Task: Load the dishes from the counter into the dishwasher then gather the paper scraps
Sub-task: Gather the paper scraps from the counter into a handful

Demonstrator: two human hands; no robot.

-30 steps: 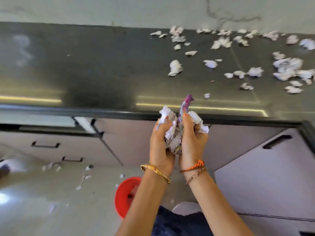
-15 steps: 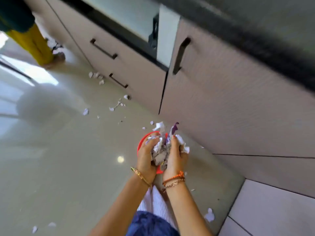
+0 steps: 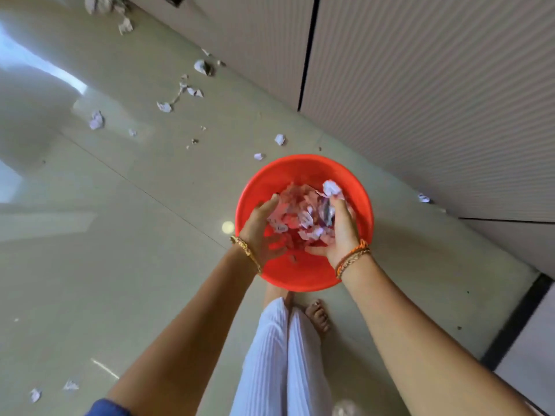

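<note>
A red bucket (image 3: pixel 303 172) stands on the floor by the cabinet fronts, right in front of my feet. Both my hands are inside its mouth. Between them is a loose wad of white and pink paper scraps (image 3: pixel 295 214) with a purple wrapper in it. My left hand (image 3: pixel 259 229) is at the wad's left side, its fingers relaxed and spread away from the paper. My right hand (image 3: pixel 341 229) curls round the right side of the wad, with one white scrap at its fingertips. The counter and dishwasher are out of view.
Several paper scraps (image 3: pixel 96 120) lie scattered on the glossy beige floor up and to the left of the bucket, and one scrap (image 3: pixel 423 198) lies by the cabinet base. Ribbed cabinet doors (image 3: pixel 420 85) run along the right. My legs (image 3: pixel 282 355) and bare feet are just below the bucket.
I have turned from the counter down to the floor. Both hands carried the wad down into the red bucket and have parted, the left hand loosening off the paper.
</note>
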